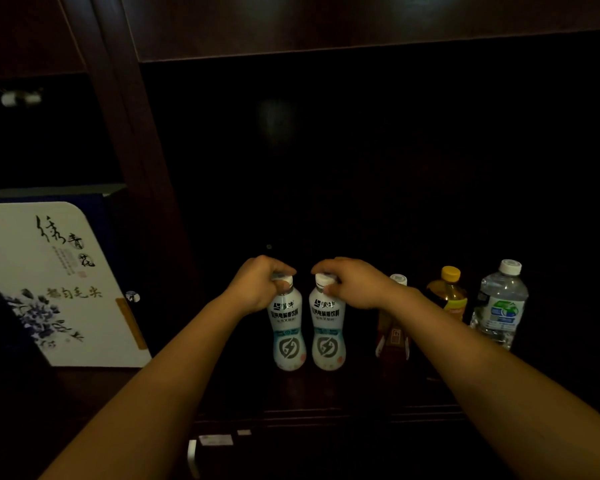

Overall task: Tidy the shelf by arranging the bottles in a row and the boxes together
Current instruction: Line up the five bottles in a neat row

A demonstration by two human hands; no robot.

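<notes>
Two matching white drink bottles stand upright side by side on the dark shelf. My left hand grips the cap of the left white bottle. My right hand grips the cap of the right white bottle. To their right, a dark reddish bottle is partly hidden behind my right forearm. Further right come a yellow-capped tea bottle and a clear water bottle, roughly in a row.
A large white box with blue flower print and ink lettering leans in the left compartment, beyond a dark wooden upright. The shelf's back is very dark. A shelf board runs overhead.
</notes>
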